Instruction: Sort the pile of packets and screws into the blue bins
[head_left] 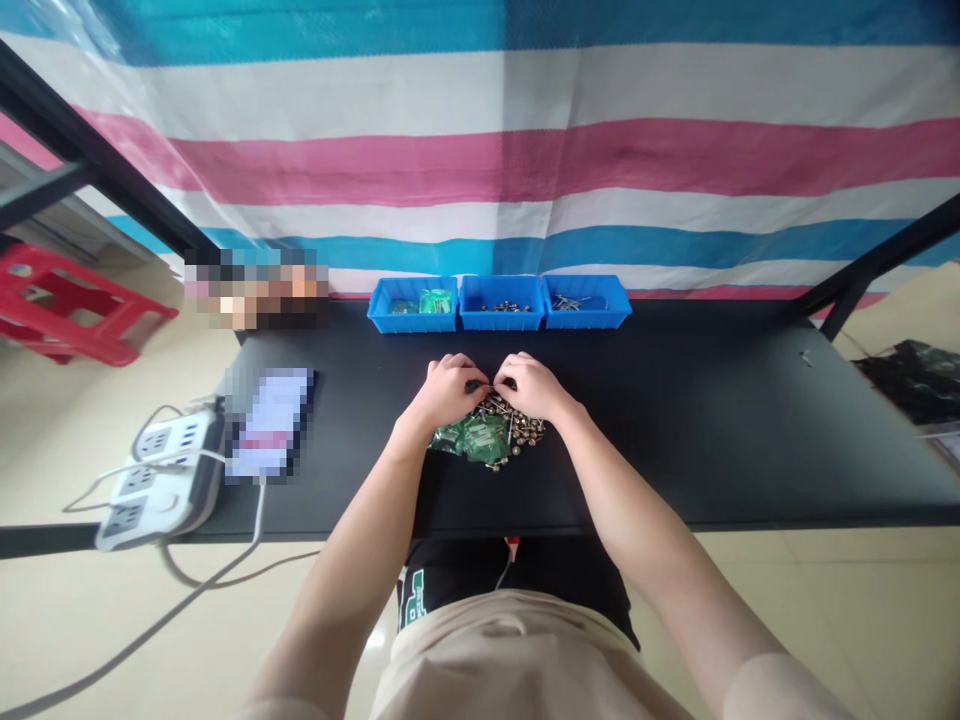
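Both hands meet over a mixed pile on the black table. My left hand (453, 388) is closed in a pinch, its fingertips at the pile's far edge. My right hand (529, 386) pinches too, its fingertips almost touching the left ones. Whatever lies between the fingertips is too small to make out. Under and in front of the hands are small green plastic packets (480, 437) and loose brass-coloured, round-headed metal pieces (531, 430). Behind stand three blue bins: the left bin (412, 322) holds green packets, the middle bin (501, 320) round-headed pieces, the right bin (589, 318) thin silvery metal pieces.
A white power strip (161, 480) with cables sits at the table's left edge, beside a blurred phone (270, 425). A red stool (82, 300) stands on the floor at left. Striped sheeting (675, 160) hangs behind the black table (712, 430), between dark frame posts.
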